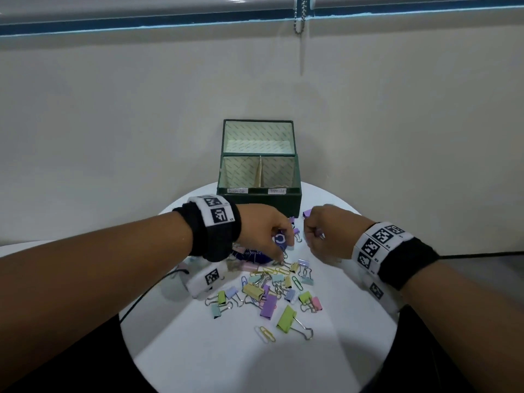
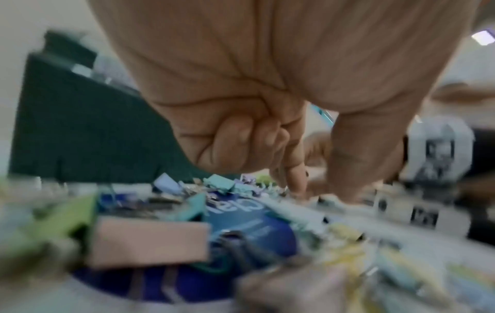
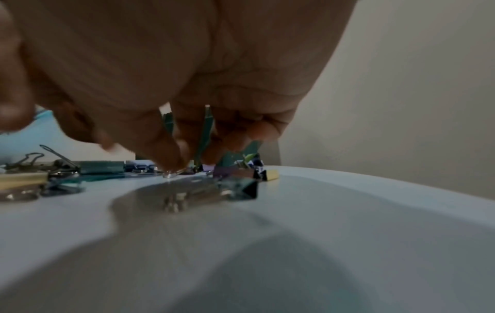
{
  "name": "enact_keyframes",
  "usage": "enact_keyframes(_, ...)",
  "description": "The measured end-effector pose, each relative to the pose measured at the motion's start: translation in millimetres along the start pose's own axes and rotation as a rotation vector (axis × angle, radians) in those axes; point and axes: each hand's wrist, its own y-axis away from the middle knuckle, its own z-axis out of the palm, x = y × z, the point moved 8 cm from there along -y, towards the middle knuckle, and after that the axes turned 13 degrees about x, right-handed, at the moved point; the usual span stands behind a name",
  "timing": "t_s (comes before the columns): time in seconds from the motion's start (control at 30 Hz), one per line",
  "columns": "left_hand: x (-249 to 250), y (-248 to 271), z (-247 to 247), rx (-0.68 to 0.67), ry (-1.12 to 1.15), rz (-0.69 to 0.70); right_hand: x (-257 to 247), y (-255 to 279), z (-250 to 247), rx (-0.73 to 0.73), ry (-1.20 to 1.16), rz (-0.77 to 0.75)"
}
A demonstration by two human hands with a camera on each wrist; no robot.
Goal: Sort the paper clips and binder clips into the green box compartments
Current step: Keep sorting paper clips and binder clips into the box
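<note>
The green box [image 1: 259,199] stands open at the back of the round white table [image 1: 198,350], its two front compartments labelled. A pile of pastel binder clips and paper clips [image 1: 272,287] lies in front of it. My left hand [image 1: 282,258] reaches down into the pile's far edge, thumb and index pinching a wire paper clip [image 1: 284,254], the other fingers [image 2: 241,137] curled. My right hand [image 1: 312,236] hovers just right of it, fingers [image 3: 171,152] curled round binder clips, a purple one [image 1: 307,214] sticking out at the top. Teal clips [image 3: 206,129] show between those fingers.
A blue pouch with white lettering [image 1: 255,255] lies under my left hand, also the blue pouch [image 2: 241,233] close below the wrist. A large green binder clip [image 1: 287,319] and two paper clips [image 1: 265,333] lie nearest me. A black cable [image 1: 147,290] runs off the table's left edge.
</note>
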Motion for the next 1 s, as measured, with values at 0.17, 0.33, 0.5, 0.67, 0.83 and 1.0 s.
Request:
enact_keyframes(0.17,1.3,-1.7,12.6,0.012,-0.358,0.118,-16.9,6.2,-14.3,0.018,-0.126,-0.061)
enact_keyframes(0.33,1.8,2.1,17.1,0.052,-0.321,0.158,-32.2,18.9,6.6,-0.232,-0.092,-0.099)
enact_keyframes(0.5,0.6,5.6,17.8,0.070,-0.299,0.160,-25.0,17.8,10.6,-0.198,0.028,-0.033)
enact_keyframes(0.67,0.4,6.3,20.7,0.082,-0.363,0.155,-31.8,21.4,-4.4,-0.130,-0.049,-0.087)
enact_keyframes(0.83,-5.5,5.7,21.1,0.059,-0.389,0.102,-46.4,37.8,4.0,-0.307,-0.095,-0.115)
enact_keyframes(1.0,-17.6,-5.9,-36.4,0.253,-0.120,-0.023,-44.3,35.6,8.4,-0.283,-0.102,-0.125)
